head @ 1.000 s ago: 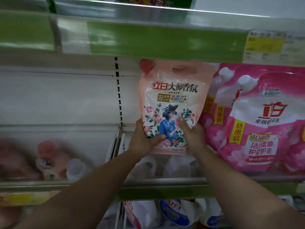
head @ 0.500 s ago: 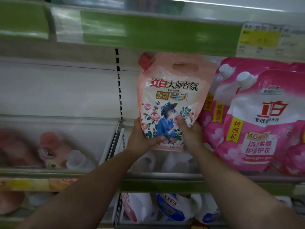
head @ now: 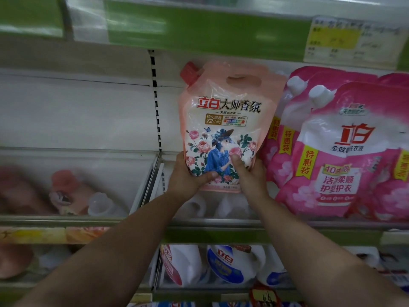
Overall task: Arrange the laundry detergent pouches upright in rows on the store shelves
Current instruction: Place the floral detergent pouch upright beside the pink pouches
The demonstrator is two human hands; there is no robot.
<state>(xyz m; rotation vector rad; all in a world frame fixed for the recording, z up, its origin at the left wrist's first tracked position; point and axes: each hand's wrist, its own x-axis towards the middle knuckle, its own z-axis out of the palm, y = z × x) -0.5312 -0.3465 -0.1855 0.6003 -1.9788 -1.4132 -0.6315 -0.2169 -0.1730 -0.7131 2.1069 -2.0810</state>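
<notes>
**Peach Liby pouch held upright at the shelf**

Left hand [head: 188, 176] and right hand [head: 250, 176] grip the bottom corners of a peach floral plastic pouch [head: 223, 127] reading "立白大师香氛", "72小时", just beside pink "立白" pouches [head: 336, 151] marked "特惠装".

A peach floral detergent pouch with a red corner cap [head: 223, 129] stands upright above the metal store shelf [head: 212, 224], just right of its slotted back upright [head: 156, 103]. The left hand [head: 188, 176] and right hand [head: 250, 173] grip its lower corners. Bright pink detergent pouches with white caps [head: 340, 151] stand in a row just beside it toward the shelf's right edge. White detergent jugs [head: 230, 264] sit on the shelf below.
</notes>
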